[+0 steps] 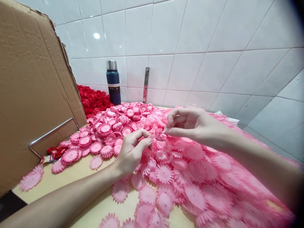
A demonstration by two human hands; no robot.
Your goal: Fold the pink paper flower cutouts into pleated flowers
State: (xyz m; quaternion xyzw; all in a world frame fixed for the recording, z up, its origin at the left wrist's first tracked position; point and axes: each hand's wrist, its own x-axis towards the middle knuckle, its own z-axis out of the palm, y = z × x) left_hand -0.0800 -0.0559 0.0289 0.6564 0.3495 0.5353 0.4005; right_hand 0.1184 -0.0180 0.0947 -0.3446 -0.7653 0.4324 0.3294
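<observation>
Between my two hands, above the heap, is a pink artificial-flower piece [157, 131], thin and partly see-through. My left hand [134, 150] is closed, thumb against forefinger, at its left edge. From the right, my right hand [187, 123] pinches its other side with thumb and forefinger, the remaining fingers curled. The exact grip points are small and somewhat blurred. Below and around both hands spreads a large heap of pink scalloped petal discs [164, 172], flat ones at the front and right. Cupped, stacked pink petal discs [104, 129] lie behind and left of my left hand.
A cardboard box [35, 95] with a bent metal rod [52, 130] stands at left. Behind are red petal pieces [93, 99], a dark blue bottle [114, 85] and a metal strip [146, 84] against the tiled wall [180, 34]. A red wrapper [56, 152] lies on the yellowish tabletop [82, 174].
</observation>
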